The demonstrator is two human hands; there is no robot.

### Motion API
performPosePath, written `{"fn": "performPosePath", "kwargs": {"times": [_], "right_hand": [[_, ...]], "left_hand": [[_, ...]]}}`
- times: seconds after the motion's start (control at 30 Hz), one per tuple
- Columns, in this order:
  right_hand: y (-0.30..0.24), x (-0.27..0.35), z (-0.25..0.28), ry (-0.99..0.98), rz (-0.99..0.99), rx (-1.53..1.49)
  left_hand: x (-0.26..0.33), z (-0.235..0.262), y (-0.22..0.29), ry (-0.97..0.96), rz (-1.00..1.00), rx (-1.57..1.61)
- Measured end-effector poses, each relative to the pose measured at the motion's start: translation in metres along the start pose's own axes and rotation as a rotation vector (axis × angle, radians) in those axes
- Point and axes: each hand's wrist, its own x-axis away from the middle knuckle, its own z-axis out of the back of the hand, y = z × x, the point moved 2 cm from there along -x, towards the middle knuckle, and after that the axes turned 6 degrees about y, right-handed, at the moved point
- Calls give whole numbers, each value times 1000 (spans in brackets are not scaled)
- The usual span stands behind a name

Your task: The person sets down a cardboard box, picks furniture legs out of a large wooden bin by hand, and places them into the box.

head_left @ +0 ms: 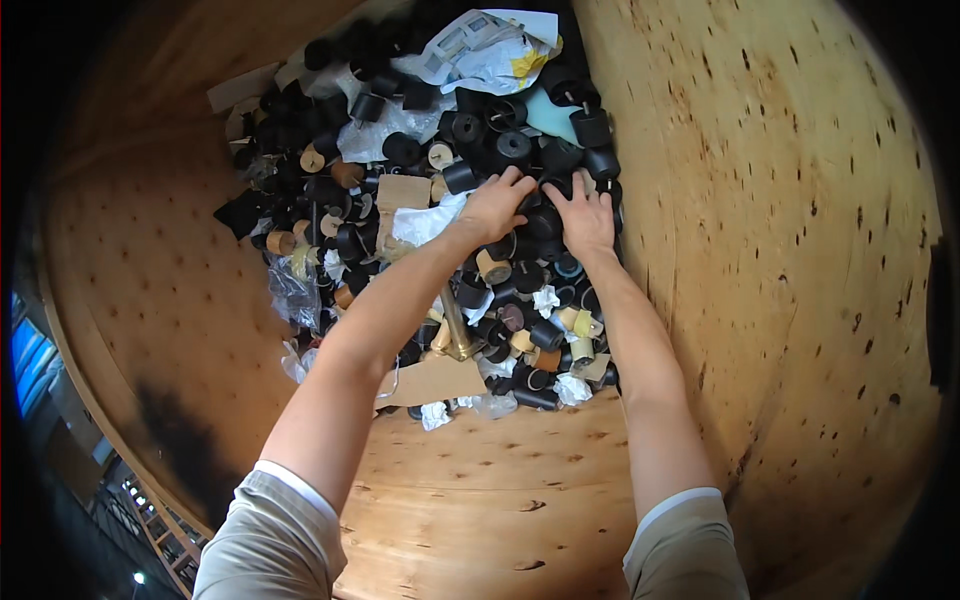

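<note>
Both my arms reach down into a heap of black cylindrical rubber-like pieces. My left hand [496, 208] is over the middle of the heap, its fingers bent and apart, touching the black pieces. Just to its right, my right hand [584, 218] has its fingers and thumb spread over the pieces near the right wall. Between the hands sits a dark round piece [543, 222]; neither hand is visibly closed around it. Above them lies a black cylinder with a centre hole [513, 148]. Some fingertips are hidden among the dark pieces.
A tall plywood wall [760, 200] bounds the heap on the right, another wooden wall [170, 250] on the left. Crumpled printed plastic [490, 50], a cardboard piece [435, 382], clear plastic [295, 290] and a brass-coloured metal rod [454, 322] lie among the pieces.
</note>
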Motion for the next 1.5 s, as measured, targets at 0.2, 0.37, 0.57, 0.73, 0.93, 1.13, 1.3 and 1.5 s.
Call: {"fn": "performPosePath", "kwargs": {"times": [0.2, 0.37, 0.57, 0.73, 0.93, 1.13, 1.3, 1.5], "right_hand": [[-4, 34, 9, 50, -98, -465], [-22, 4, 6, 228, -298, -517], [-24, -24, 24, 133, -541, -548], [-7, 25, 11, 271, -514, -712], [6, 7, 52, 545, -425, -861], [-28, -67, 59, 52, -530, -853], [-40, -36, 40, 93, -532, -805], [-47, 18, 35, 177, -458, -815]], "left_hand": [[19, 45, -61, 92, 477, 1197], [-35, 63, -33, 369, 434, 172], [-60, 47, -5, 223, 662, 77], [-19, 58, -40, 124, 514, 108], [-27, 105, -74, 273, 234, -212], [-60, 92, -110, -298, 409, 509], [8, 67, -62, 156, 211, 38], [52, 50, -62, 186, 200, 42]]}}
